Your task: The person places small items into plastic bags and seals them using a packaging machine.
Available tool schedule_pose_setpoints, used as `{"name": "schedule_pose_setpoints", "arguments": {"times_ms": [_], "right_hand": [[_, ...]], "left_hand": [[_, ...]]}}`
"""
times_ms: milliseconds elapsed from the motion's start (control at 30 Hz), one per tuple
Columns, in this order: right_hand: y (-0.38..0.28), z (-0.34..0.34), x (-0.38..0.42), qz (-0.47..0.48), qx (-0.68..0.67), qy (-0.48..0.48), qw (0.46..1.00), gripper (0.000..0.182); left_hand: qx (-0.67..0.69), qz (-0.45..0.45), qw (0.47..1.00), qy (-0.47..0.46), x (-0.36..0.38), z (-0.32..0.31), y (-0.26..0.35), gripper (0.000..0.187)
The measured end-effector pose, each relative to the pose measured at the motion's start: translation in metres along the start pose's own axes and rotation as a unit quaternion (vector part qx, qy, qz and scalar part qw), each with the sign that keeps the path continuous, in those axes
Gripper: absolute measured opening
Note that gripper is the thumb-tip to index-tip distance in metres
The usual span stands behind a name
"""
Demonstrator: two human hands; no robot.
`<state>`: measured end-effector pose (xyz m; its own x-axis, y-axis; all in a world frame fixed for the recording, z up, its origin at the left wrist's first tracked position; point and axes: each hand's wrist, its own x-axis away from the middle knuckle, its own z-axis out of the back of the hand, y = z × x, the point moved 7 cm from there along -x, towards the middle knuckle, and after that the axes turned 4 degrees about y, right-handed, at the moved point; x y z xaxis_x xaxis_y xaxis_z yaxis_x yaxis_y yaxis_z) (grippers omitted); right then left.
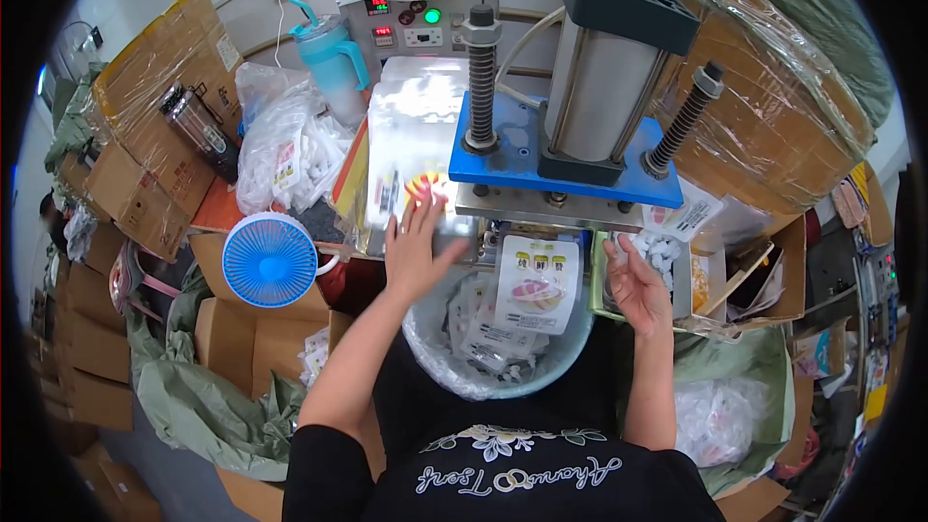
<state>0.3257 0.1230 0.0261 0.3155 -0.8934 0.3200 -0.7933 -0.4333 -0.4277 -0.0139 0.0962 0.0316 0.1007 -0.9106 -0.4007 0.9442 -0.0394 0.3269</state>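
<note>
My left hand (418, 253) has its fingers spread over a stack of silvery flat pouches (411, 111), by a blurred red and yellow print on the top one. My right hand (640, 292) is palm up with fingers curled in beside small white plastic spouts (659, 253) in a tray; anything between its fingertips is too small to make out. Between my hands, a printed white pouch (537, 290) hangs from the front of a press with a blue plate (527, 150). Under it, a plastic-lined tub (440, 367) holds several more pouches.
A blue fan (270, 259) stands left of my left forearm. Behind it are a bag of white pieces (290, 150), a turquoise tumbler (331, 63) and a dark thermos (201, 130). A control box (425, 14) sits behind the stack. Open cartons (256, 333) flank me.
</note>
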Motion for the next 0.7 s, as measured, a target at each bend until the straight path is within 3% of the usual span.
{"name": "schedule_pose_setpoints", "arguments": {"times_ms": [33,67,133,200,233,267,333,400,433,600,700], "right_hand": [[-0.003,0.006,-0.004,-0.002,-0.008,-0.058,0.998,0.037],[-0.003,0.009,-0.002,0.003,-0.014,-0.053,0.998,0.037],[-0.007,0.001,0.003,0.021,0.078,-0.081,0.993,0.034],[-0.003,-0.008,0.008,0.039,0.122,-0.065,0.99,0.03],[-0.004,-0.01,0.009,0.065,0.175,-0.046,0.981,0.029],[-0.005,-0.014,0.011,0.091,0.23,-0.029,0.969,0.027],[0.002,-0.035,0.018,0.117,0.269,-0.041,0.955,0.027],[0.008,-0.057,0.026,0.179,0.349,-0.035,0.919,0.026],[0.014,-0.063,0.027,0.191,0.382,-0.045,0.903,0.023],[0.055,-0.088,0.037,0.198,0.457,-0.143,0.855,0.017],[0.073,-0.075,0.035,0.098,0.502,-0.174,0.841,0.014]], "left_hand": [[-0.003,-0.028,0.999,0.024,0.015,0.01,0.012,0.077],[0.0,-0.036,0.999,0.017,0.029,0.02,0.023,0.075],[0.018,-0.038,0.998,0.046,0.049,0.024,0.014,0.058],[0.062,-0.018,0.991,0.115,0.047,0.037,0.003,0.036],[0.121,0.0,0.981,0.152,0.041,0.047,0.003,0.016],[0.14,0.006,0.976,0.166,0.038,0.058,0.01,0.009],[0.262,0.047,0.954,0.137,0.04,0.066,0.03,0.007],[0.45,0.158,0.879,0.011,0.055,0.039,0.044,0.009],[0.488,0.162,0.857,-0.022,0.06,0.033,0.059,0.011],[0.505,0.172,0.842,-0.085,0.09,-0.01,0.084,0.011],[0.538,0.166,0.821,-0.101,0.096,-0.017,0.08,0.012]]}}
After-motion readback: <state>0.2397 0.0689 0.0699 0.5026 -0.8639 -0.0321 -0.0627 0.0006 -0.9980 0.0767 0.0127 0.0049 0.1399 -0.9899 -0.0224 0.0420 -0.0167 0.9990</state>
